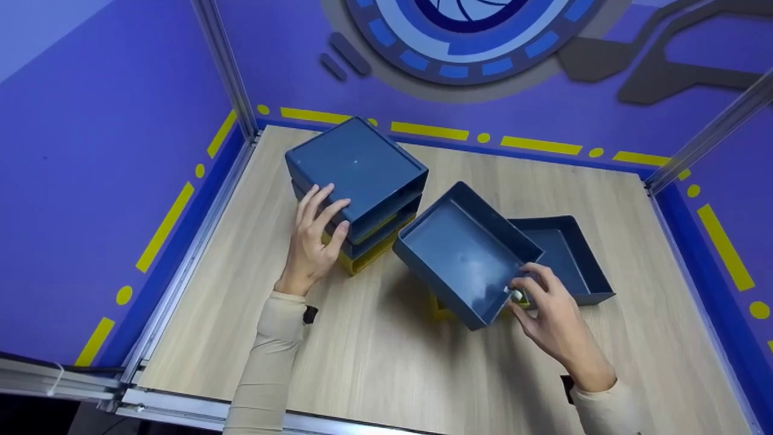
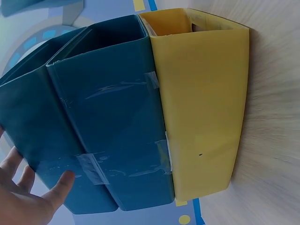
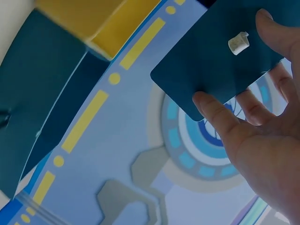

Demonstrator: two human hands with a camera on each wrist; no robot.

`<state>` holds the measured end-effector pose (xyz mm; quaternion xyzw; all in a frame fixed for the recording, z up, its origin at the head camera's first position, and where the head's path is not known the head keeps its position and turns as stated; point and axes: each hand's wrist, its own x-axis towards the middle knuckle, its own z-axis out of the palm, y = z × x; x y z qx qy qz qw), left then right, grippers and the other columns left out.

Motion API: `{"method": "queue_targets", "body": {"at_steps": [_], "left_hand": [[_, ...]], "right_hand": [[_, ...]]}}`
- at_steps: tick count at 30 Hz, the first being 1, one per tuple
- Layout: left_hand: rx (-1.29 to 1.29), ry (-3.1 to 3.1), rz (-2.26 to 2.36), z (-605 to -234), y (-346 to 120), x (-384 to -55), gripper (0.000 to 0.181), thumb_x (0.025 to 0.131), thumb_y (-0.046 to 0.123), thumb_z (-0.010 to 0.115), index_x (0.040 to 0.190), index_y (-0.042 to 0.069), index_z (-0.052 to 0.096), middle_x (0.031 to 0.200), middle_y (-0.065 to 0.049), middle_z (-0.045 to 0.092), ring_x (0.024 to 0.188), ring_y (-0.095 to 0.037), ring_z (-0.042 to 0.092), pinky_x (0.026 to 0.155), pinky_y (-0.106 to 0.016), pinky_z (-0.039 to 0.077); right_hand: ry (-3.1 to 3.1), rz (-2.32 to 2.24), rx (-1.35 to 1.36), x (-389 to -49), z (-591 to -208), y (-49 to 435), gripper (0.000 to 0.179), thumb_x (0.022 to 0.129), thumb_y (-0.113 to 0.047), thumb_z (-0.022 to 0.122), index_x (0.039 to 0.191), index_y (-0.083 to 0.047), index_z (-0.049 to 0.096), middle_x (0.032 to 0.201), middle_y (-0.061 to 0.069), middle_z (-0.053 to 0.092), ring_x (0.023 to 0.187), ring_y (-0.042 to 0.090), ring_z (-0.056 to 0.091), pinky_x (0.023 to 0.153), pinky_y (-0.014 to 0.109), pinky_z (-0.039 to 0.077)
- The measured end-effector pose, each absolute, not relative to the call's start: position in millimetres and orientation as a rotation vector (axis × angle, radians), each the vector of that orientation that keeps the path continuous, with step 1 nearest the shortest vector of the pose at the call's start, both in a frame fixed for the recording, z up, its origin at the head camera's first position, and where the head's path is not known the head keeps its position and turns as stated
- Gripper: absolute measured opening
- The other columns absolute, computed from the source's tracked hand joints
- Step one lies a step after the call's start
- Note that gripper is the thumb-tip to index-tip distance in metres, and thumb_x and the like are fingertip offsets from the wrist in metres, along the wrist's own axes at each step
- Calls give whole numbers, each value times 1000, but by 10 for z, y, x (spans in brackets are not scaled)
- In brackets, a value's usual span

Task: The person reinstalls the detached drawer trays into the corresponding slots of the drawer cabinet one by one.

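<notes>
A stack of drawer cabinets stands at the back left, with dark blue housings above a yellow housing. My left hand rests on its near left edge, fingers laid over the top and thumb against the side. The housings' fronts gape on the right. My right hand grips a dark blue drawer by its front wall, near a small white knob. This drawer is tilted above the table, its inside bare, and its front overlaps a yellow drawer in the head view.
A second dark blue drawer lies on the wooden table right of the held one. Purple panels with yellow dashes wall in the back and sides. Metal rails run along the table's edges.
</notes>
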<state>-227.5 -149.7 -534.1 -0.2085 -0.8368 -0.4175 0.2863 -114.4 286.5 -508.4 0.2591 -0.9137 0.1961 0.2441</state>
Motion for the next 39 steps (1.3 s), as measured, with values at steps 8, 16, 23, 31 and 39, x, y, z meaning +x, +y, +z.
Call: {"method": "queue_targets", "body": {"at_steps": [8,16,23,31,39], "left_hand": [[-551,-2231,-1124,-5342,-1484,-2275,38,104,25,65,141,19,69,164,-12,49,160,-38,32,128,-66,26],[-557,-2233,-1123,-5335,-1484,-2284,38,104,26,66,141,19,69,164,-12,49,159,-38,32,127,-68,26],[-578,-2200,-1128,-5344,-1483,-2281,39,102,20,68,141,17,69,163,-16,49,158,-42,33,126,-70,26],[-571,-2203,-1148,-5365,-1484,-2262,39,102,19,68,140,17,69,162,-16,50,158,-43,33,125,-72,26],[-568,-2199,-1125,-5354,-1475,-2279,38,102,20,68,140,17,69,163,-15,50,157,-43,34,125,-72,26]], "right_hand": [[-2509,547,746,-1172,-5102,2654,46,70,4,96,108,-8,72,129,25,64,109,40,69,86,52,62],[-2488,574,752,-1230,-5145,2506,46,70,2,98,107,-7,71,129,25,65,116,42,68,95,56,60],[-2456,619,739,-1267,-5137,2383,44,71,1,97,107,-7,72,128,26,65,114,43,67,92,57,59],[-2493,566,708,-1261,-5142,2255,40,76,-8,97,108,-10,72,129,24,65,114,41,67,91,54,60],[-2500,578,663,-1329,-5164,2091,39,78,-16,97,108,-11,72,129,23,65,114,42,67,94,54,60]]}}
